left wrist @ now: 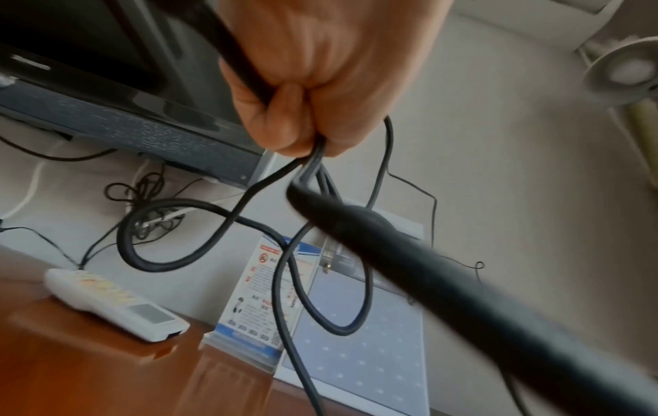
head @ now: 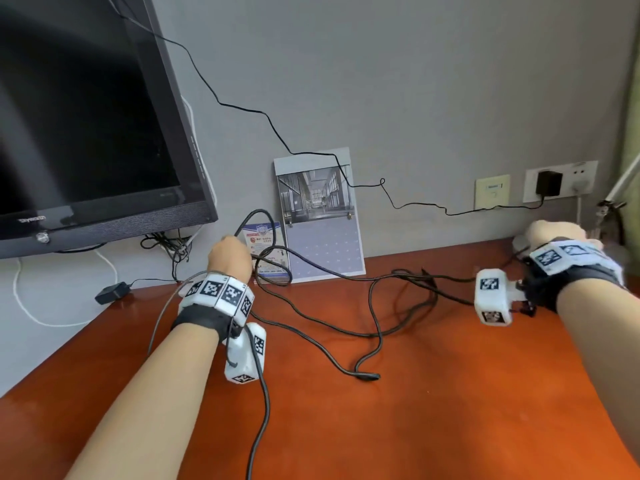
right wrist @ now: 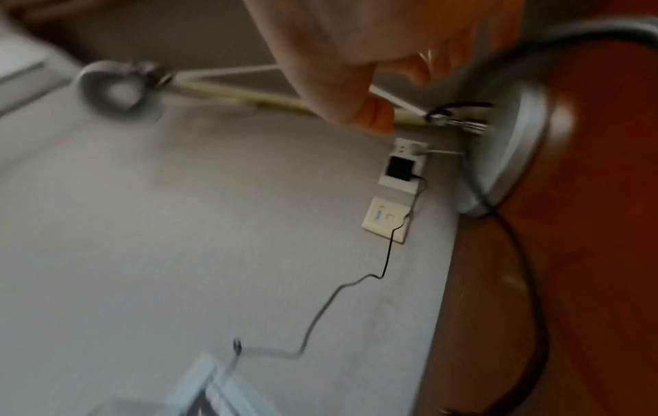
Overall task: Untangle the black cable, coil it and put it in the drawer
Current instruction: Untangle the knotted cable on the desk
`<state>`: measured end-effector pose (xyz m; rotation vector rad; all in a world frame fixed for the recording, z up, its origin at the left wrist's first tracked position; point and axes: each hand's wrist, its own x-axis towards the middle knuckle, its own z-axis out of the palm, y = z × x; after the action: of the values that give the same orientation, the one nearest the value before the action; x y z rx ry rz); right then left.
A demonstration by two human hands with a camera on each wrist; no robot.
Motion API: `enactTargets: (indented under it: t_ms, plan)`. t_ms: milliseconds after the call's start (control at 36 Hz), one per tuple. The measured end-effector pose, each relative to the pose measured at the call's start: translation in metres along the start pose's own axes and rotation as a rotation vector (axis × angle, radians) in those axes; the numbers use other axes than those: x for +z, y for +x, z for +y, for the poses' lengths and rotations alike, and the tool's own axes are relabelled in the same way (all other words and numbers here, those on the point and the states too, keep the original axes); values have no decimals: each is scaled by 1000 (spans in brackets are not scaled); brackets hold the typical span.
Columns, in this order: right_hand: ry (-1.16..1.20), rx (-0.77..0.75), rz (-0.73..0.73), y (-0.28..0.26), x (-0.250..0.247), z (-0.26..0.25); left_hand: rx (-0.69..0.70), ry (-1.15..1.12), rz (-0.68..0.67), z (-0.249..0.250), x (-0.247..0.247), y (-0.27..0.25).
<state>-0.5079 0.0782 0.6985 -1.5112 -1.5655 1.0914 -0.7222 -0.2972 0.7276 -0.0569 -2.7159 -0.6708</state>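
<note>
Black cable (left wrist: pixel 317 169) strands are bunched inside the left hand (left wrist: pixel 320 76), whose fingers (left wrist: pixel 284 112) curl tightly round several turns at once; holding them raised off the desk probably lets the loops hang free so crossings can be read. From this fist two loops droop in front of the small notice card (left wrist: pixel 256 290) and the larger framed picture board (head: pixel 318 216) leaning on the wall. Beyond the grip, the rest of the cable (head: pixel 374 306) sprawls in tangled curves over the orange-brown desk (head: pixel 433 410), one end lying near the desk's middle and another run reaching toward the right hand (head: pixel 554 233). That hand is raised near the far right of the desk beside a lamp base (right wrist: pixel 512 146); its fingers appear bent, but blur hides whether they pinch the cable, so its grip cannot be told. A television (head: pixel 86 116) hangs at left, a white remote control (left wrist: pixel 114 304) lies beneath it, and a thin separate wire (head: pixel 415 206) runs to a wall adapter (head: pixel 549 183). No drawer is in view. Untangling seems barely begun; coiling has not started.
</note>
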Motion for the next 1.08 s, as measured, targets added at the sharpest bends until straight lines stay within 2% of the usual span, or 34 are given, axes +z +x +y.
enactTargets:
  t_ms: [56,111,194,306,389,472,667,833,944,1083]
  plan:
    - [-196,-44,148,-11,9,-14,33,-25,19,7,-2,-3]
    - [-272,-147,105,-30,21,-32,57,-33,14,13,-3,-7]
    - [-438,-452,-114,-57,42,-52,113,-57,37,21,-6,-13]
    - [-255,-782,-481,-112,65,-68,185,-109,38,31,-11,-22]
    - [-239,-944,-702,-156,80,-75,244,-107,41,39,-14,-27]
    - [-310,-1031,-792,-187,93,-77,287,-91,45,46,-17,-32]
    - [-316,-998,-776,-212,109,-79,299,-137,21,52,-20,-42]
    - [-415,-1084,-540,-215,94,-88,224,-134,-77,54,-13,-41]
    - [-114,-979,-521,-203,78,-100,156,-79,-191,53,-6,-45]
    - [410,-767,-559,-186,47,-120,190,-39,-257,48,6,-43]
